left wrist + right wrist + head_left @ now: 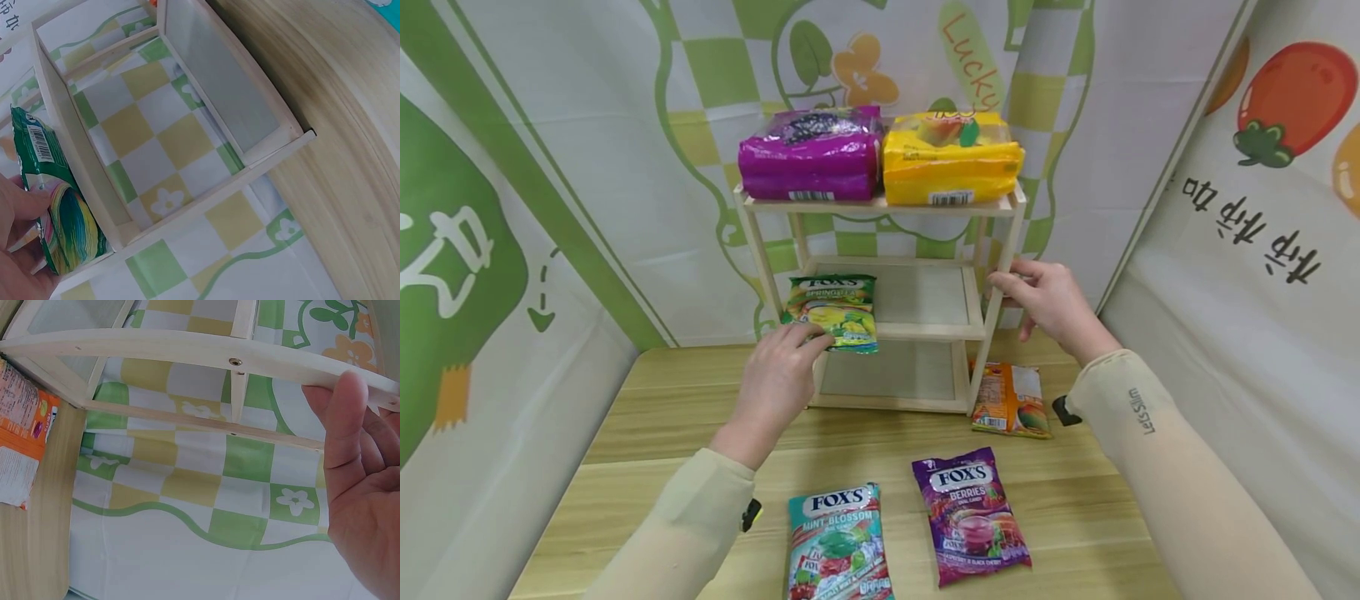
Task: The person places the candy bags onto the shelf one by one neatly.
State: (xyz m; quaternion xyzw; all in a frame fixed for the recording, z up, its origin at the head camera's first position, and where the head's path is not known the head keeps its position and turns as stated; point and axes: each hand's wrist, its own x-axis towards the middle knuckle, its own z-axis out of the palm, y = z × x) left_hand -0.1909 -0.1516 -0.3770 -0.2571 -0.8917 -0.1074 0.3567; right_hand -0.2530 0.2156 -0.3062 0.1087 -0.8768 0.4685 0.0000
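Note:
My left hand (775,379) grips a green Fox's Spring Tea candy bag (842,304) by its lower left part. The bag stands tilted at the left of the middle shelf of a small wooden rack (917,332). In the left wrist view, thumb and fingers close on the bag (53,181), with the barcode side showing. Over on the right, my right hand (1054,304) holds the rack's front right post. The right wrist view shows the thumb against this post (169,347) and fingers partly hidden behind it.
On the top shelf sit a purple pack (812,158) and a yellow pack (951,162). An orange bag (1011,400) lies by the rack's right foot. Nearer on the wooden table are a Mint Blossom bag (838,546) and a purple Berries bag (973,517). Printed cloth walls surround the table.

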